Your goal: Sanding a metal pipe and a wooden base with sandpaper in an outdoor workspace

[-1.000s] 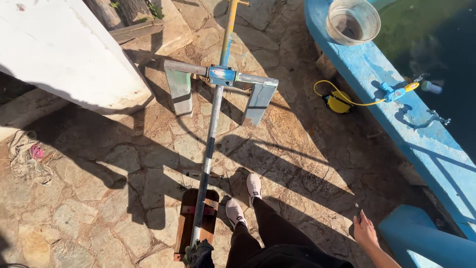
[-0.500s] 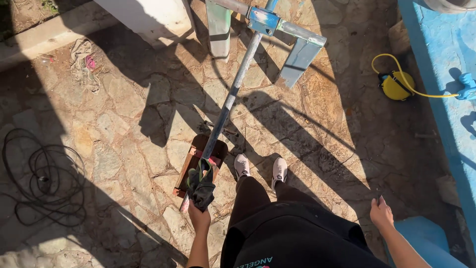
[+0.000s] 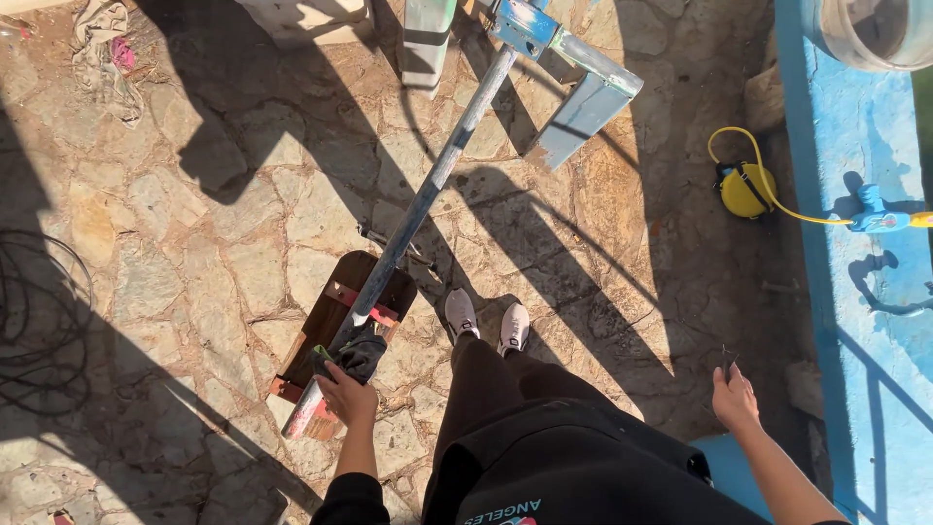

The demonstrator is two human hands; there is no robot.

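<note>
On pipe [image 3: 428, 190], left hand [image 3: 347, 397] clutching dark cloth [image 3: 358, 356].

Left hand [image 3: 347, 397] reaches forward and down, fingers closed around something dark — arm sleeved in black. Right hand [image 3: 734, 399] hangs out to the side, forearm bare, fingers loosely curled.
</note>
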